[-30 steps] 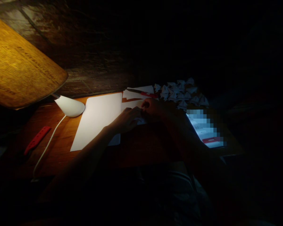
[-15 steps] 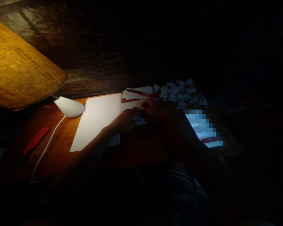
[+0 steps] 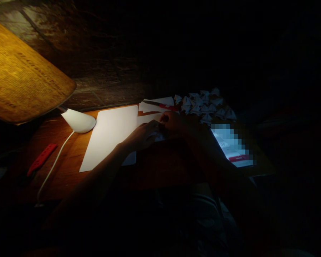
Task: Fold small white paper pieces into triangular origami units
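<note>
Dim light leaves both hands half in shadow at the middle of the wooden table. My left hand (image 3: 142, 136) is closed, with its fingers curled over a small piece of white paper (image 3: 158, 136). Close against it is my right hand (image 3: 173, 121), its fingers bent into a pinch at the same paper. How the paper is folded cannot be made out, as the fingers cover most of it. Under and behind the hands lies a flat white sheet (image 3: 147, 118). A larger stack of white paper (image 3: 112, 132) lies beside my left forearm.
Several small folded paper pieces (image 3: 195, 105) crowd the back right. A red-handled tool with a dark blade (image 3: 168, 107) lies on cut paper (image 3: 152, 106). A lit phone (image 3: 230, 150) lies at right. At left are a lamp (image 3: 79, 121), its white cord (image 3: 53, 166) and a red strip (image 3: 42, 157).
Both hands stay together at the paper, with only a slight shift of the left fingers. The picture on the phone screen has changed.
</note>
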Demonstrator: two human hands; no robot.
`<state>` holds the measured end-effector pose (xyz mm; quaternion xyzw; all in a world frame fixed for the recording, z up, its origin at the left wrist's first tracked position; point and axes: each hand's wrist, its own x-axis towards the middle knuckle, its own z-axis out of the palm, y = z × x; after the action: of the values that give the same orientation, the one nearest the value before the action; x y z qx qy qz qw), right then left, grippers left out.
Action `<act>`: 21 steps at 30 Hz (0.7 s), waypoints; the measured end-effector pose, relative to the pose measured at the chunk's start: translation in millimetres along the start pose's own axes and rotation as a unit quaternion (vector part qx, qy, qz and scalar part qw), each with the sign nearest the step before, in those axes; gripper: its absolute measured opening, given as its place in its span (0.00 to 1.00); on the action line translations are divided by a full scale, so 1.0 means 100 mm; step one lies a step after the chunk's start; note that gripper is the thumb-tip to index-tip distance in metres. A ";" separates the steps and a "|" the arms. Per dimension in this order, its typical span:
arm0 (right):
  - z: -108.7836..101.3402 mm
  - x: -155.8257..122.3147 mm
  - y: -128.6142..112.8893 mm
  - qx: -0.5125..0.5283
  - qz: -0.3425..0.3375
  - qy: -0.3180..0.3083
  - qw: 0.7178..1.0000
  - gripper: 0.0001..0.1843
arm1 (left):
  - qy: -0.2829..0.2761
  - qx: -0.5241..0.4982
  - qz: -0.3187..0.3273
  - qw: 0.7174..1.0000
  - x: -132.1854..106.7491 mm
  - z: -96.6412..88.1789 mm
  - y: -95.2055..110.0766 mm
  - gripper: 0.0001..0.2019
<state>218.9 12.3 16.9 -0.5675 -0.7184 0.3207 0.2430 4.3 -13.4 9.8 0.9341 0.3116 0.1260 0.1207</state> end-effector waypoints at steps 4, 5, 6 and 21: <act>0.02 0.00 0.00 0.005 0.002 0.006 1.000 0.09 | 0.009 0.007 0.001 1.000 0.00 0.00 0.00 0.14; 0.03 0.00 0.01 0.006 0.000 0.007 1.000 0.09 | 0.013 0.006 0.003 1.000 0.00 0.01 0.00 0.14; 0.03 0.01 0.02 0.006 -0.002 0.009 1.000 0.09 | 0.017 0.005 0.005 1.000 0.00 0.01 0.00 0.14; -0.01 0.02 0.06 0.006 -0.022 0.001 1.000 0.07 | 0.021 -0.023 0.007 0.999 0.00 0.03 -0.01 0.16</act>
<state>223.4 15.0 13.1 -0.5505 -0.7284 0.3193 0.2539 4.3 -13.2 7.1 0.9304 0.3045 0.1535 0.1345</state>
